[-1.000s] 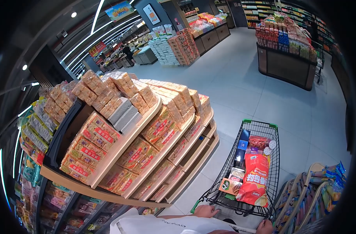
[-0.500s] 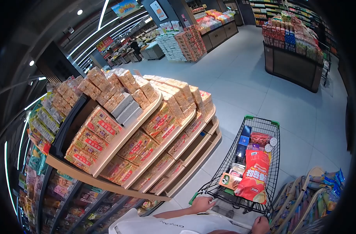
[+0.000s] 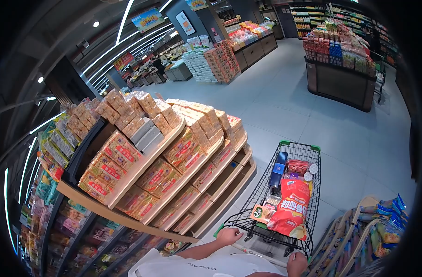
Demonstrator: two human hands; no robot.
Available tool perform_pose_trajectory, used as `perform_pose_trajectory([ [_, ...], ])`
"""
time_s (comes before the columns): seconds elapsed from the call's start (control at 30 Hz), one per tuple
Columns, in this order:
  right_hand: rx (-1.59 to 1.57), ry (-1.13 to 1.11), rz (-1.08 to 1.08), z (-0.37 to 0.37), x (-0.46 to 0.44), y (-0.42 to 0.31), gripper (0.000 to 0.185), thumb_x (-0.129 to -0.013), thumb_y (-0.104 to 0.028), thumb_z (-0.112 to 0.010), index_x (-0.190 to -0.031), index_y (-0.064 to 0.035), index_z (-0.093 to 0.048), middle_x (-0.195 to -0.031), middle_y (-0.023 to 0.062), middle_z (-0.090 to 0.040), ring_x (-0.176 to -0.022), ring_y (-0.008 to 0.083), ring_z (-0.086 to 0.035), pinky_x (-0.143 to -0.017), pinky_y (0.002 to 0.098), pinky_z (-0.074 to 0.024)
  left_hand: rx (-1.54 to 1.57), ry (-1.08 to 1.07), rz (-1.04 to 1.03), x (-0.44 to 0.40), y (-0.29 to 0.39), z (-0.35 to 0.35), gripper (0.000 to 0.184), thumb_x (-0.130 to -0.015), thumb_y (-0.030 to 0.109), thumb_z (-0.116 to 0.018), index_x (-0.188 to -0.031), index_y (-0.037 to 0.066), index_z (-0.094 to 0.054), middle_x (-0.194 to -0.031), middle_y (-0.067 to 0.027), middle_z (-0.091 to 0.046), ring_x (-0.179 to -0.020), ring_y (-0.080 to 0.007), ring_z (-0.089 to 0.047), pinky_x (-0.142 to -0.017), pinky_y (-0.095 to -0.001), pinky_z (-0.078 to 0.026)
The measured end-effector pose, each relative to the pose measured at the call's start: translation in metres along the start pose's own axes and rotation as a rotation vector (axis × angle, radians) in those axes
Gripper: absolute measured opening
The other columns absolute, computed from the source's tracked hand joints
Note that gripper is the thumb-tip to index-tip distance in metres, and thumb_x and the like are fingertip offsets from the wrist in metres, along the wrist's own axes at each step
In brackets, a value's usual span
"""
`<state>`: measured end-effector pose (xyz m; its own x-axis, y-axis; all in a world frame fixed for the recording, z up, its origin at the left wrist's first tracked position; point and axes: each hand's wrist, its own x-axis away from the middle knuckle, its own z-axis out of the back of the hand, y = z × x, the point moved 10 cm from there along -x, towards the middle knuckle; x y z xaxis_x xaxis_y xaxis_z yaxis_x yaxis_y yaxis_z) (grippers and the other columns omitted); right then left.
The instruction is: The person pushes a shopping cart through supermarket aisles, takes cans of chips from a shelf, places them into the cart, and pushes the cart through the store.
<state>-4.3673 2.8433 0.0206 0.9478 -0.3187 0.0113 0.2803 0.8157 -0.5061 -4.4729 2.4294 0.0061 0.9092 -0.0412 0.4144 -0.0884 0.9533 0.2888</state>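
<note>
My left hand (image 3: 229,236) is curled around the left part of the shopping cart's handle (image 3: 258,253). At the bar's other end is my right hand (image 3: 297,264), also closed on it. In front of me stands the black wire shopping cart (image 3: 312,203) with green corner pieces. Inside it lies a big red snack bag (image 3: 289,210), close to the handle. Beside the bag rests an orange-and-black package (image 3: 257,212). Dark blue boxes (image 3: 276,173), a red package (image 3: 298,165) and white-lidded containers (image 3: 311,173) fill the far part.
Stepped wooden shelves (image 3: 220,184) stacked with packaged blocks stand close on the left. At the lower right is a rack of blue packets (image 3: 391,221). A loaded display island (image 3: 338,85) is ahead right, on the tiled floor (image 3: 275,108). Piled bags (image 3: 199,67) stand farther back.
The cart and both hands sit slightly more to the left in view. The shelves and the far island have also shifted a little left. Both hands keep their hold on the handle.
</note>
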Motion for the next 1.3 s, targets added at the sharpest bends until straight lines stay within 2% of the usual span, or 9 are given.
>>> perform_pose_trajectory([
  [0.17,-0.003,0.042,0.001,-0.007,0.001,-0.001,0.021,-0.086,-0.024,-0.071,-0.079,-0.0047,-0.066,-0.080,0.0167,-0.066,-0.077,0.0397,-0.066,-0.068,0.0523,-0.0502,-0.016,0.000,0.019,-0.001,-0.001,0.007,0.050,-0.095,0.062,-0.060,-0.096,0.015,-0.077,-0.081,-0.0078,-0.076,-0.083,-0.0297,-0.074,-0.073,-0.0457,-0.058],
  [0.47,-0.006,0.109,-0.018,-0.013,-0.004,-0.012,0.022,-0.085,-0.022,-0.073,-0.075,-0.0035,-0.065,-0.077,0.0188,-0.066,-0.074,0.0416,-0.066,-0.067,0.0532,-0.0494,-0.016,-0.012,-0.039,-0.011,-0.010,0.015,0.058,-0.094,0.067,-0.056,-0.104,0.015,-0.079,-0.091,-0.0132,-0.078,-0.091,-0.0324,-0.075,-0.084,-0.0460,-0.058],
  [0.6,0.034,0.140,-0.037,-0.015,0.000,-0.025,0.022,-0.086,-0.022,-0.072,-0.076,-0.0028,-0.067,-0.077,0.0185,-0.069,-0.075,0.0414,-0.068,-0.068,0.0531,-0.0511,-0.001,-0.045,-0.102,-0.010,-0.014,0.028,0.060,-0.093,0.069,-0.057,-0.098,0.013,-0.079,-0.089,-0.0134,-0.077,-0.090,-0.0328,-0.075,-0.081,-0.0470,-0.058],
  [0.83,0.106,0.116,-0.205,-0.025,0.029,-0.071,0.023,-0.088,-0.026,-0.071,-0.081,-0.0037,-0.073,-0.081,0.0202,-0.072,-0.079,0.0412,-0.070,-0.075,0.0525,-0.0547,0.032,-0.016,-0.224,-0.025,-0.061,0.032,0.054,-0.094,0.063,-0.060,-0.094,0.013,-0.078,-0.089,-0.0138,-0.077,-0.089,-0.0326,-0.075,-0.078,-0.0485,-0.058],
  [1.07,0.180,0.088,-0.269,-0.059,0.073,-0.109,0.031,-0.090,-0.034,-0.069,-0.086,-0.0047,-0.077,-0.084,0.0220,-0.073,-0.083,0.0431,-0.071,-0.078,0.0527,-0.0558,0.059,0.012,-0.287,-0.022,-0.111,0.057,0.051,-0.094,0.059,-0.062,-0.097,0.011,-0.079,-0.092,-0.0160,-0.078,-0.091,-0.0350,-0.075,-0.080,-0.0495,-0.058],
  [1.3,0.251,-0.018,-0.265,-0.094,0.106,-0.150,0.037,-0.094,-0.038,-0.063,-0.088,-0.0051,-0.078,-0.088,0.0227,-0.074,-0.087,0.0431,-0.072,-0.083,0.0518,-0.0565,0.128,0.101,-0.285,0.001,-0.164,0.085,0.047,-0.092,0.054,-0.066,-0.089,0.008,-0.076,-0.089,-0.0162,-0.076,-0.087,-0.0356,-0.074,-0.078,-0.0507,-0.058],
])
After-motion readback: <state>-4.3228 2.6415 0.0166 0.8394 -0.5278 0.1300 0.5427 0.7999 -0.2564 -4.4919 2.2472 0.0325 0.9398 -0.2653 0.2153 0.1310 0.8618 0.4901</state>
